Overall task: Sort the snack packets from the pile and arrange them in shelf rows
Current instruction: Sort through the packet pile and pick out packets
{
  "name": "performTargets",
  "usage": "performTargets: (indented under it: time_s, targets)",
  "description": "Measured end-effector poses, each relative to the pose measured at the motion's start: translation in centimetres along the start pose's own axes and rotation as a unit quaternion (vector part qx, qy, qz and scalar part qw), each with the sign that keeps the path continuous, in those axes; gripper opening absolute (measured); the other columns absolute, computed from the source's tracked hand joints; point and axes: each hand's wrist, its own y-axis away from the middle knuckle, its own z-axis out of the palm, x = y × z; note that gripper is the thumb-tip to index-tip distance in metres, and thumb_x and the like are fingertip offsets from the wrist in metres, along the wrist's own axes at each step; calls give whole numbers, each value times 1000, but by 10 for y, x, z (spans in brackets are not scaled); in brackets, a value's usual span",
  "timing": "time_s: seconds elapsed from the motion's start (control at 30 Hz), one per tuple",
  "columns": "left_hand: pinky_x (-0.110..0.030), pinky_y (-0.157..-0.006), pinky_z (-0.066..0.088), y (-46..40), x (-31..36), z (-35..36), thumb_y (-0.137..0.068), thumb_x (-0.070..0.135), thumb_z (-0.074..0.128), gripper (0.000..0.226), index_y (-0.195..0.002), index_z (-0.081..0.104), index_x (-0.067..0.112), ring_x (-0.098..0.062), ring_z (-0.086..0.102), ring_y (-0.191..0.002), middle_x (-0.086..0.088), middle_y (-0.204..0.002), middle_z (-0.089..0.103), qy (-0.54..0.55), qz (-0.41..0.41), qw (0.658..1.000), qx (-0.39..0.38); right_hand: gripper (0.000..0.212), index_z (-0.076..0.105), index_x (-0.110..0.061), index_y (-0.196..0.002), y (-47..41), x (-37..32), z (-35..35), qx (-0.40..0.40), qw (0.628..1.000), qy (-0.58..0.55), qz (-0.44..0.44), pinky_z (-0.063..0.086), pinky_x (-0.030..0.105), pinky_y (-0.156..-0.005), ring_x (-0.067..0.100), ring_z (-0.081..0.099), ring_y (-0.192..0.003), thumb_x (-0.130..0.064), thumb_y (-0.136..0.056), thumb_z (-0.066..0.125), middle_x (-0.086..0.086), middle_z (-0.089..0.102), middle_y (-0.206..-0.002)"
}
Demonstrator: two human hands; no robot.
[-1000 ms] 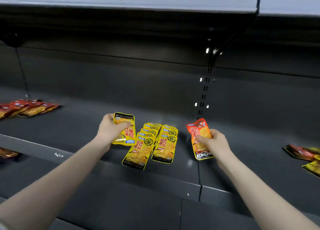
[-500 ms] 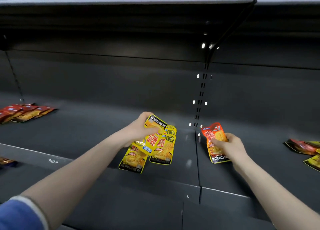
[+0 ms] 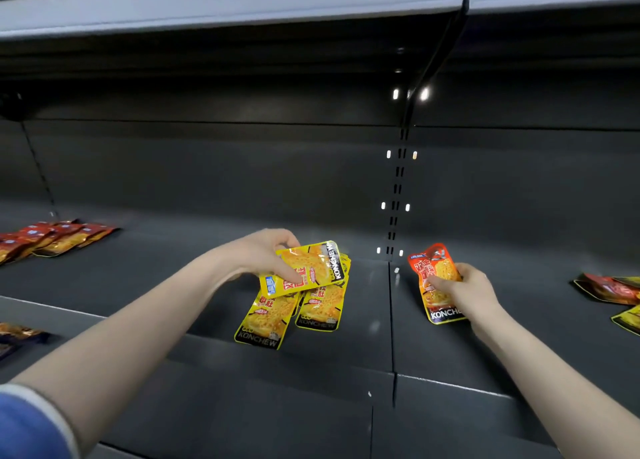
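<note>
Honestly looking fine so far: left hand pinching a glossy yellow foil snack packet turned sideways, just above the two overlapping yellow rows on the dark metal shelf; right hand gripping a shiny red-orange foil packet low over the next shelf bay. Could easily go wrong though: landing crooked, or nudging those slippery rows out of line. Counted: one yellow in hand, one red in hand, two yellow rows (packets per row impossible to tell), reddish batch far left, small mixed pile far right.
</note>
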Motion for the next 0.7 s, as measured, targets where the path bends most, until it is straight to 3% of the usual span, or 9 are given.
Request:
performTargets:
  time_s: [0.07, 0.17, 0.27, 0.4, 0.6, 0.7]
  targets:
    - [-32, -77, 51, 1, 6, -5, -67, 12, 83, 35, -96, 64, 20, -15, 66, -79, 1, -92, 69, -7, 10, 1000, -10, 16, 62, -8, -97, -1, 0, 0, -3, 1000, -4, 0, 49, 35, -77, 27, 65, -79, -11, -83, 69, 7, 67, -86]
    - [-35, -84, 53, 3, 17, -10, -63, 16, 76, 44, -105, 65, 20, -16, 68, -88, -1, -102, 70, -13, 20, 998, -63, 18, 62, -7, -99, -3, 0, 0, -5, 1000, -11, 0, 47, 32, -75, 25, 64, -77, -11, -83, 69, 6, 66, -83]
    - [-30, -75, 54, -3, 23, -10, -64, 13, 81, 44, -103, 61, 21, -13, 67, -82, 4, -93, 68, -39, 27, 996, -77, 19, 61, -6, -100, -7, 0, 1, -9, 1000, -19, 0, 47, 32, -75, 25, 63, -77, -10, -83, 68, 6, 66, -84]
    - [-27, -66, 53, -10, 22, -2, -80, 8, 74, 22, -94, 59, 15, -13, 67, -72, 6, -78, 70, -31, 18, 995, -96, 17, 61, -9, -98, -9, 1, 8, -20, 1000, -13, 2, 51, 40, -83, 28, 65, -84, -13, -84, 68, 8, 68, -90]
    - [-33, -80, 53, -21, 13, 21, -84, 23, 71, 10, -93, 65, 21, -12, 66, -79, 3, -89, 69, -84, 36, 993, -71, 17, 60, -11, -99, -8, 0, 12, -25, 1000, -14, 5, 51, 41, -85, 27, 66, -85, -14, -84, 68, 8, 68, -92]
    - [-21, -84, 45, -31, 7, 26, -81, 26, 74, 22, -100, 64, 24, -3, 59, -85, 12, -92, 63, -114, 60, 990, -53, 20, 60, -10, -102, -6, 2, 12, -18, 1000, -19, 11, 51, 38, -82, 26, 66, -85, -14, -84, 68, 7, 68, -92]
